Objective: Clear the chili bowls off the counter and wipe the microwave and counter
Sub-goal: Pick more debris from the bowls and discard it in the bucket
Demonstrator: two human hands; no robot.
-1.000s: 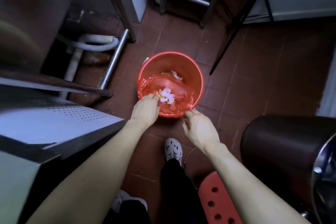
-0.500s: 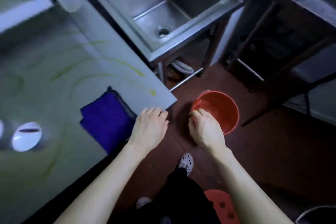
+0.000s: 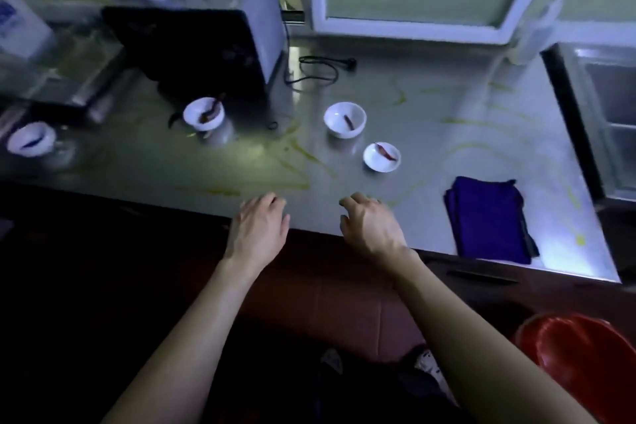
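Several small white bowls with a red chili in each stand on the steel counter (image 3: 430,155): one (image 3: 345,120) at centre, a shallower one (image 3: 382,157) to its right, one (image 3: 203,113) in front of the microwave (image 3: 206,45), one (image 3: 31,139) at far left. A folded purple cloth (image 3: 488,217) lies at the counter's right front. My left hand (image 3: 260,227) and my right hand (image 3: 370,225) hover over the counter's front edge, fingers relaxed, holding nothing. Yellow-green smears streak the counter.
A red bin (image 3: 581,354) sits on the floor at lower right. A steel sink (image 3: 605,113) adjoins the counter on the right. A black power cord (image 3: 316,70) lies beside the microwave. Windows run along the back; a white container (image 3: 17,24) stands far left.
The view swung up from the red bin on the floor to the counter. Both hands rose from the bin's rim to the counter's front edge, still holding nothing.
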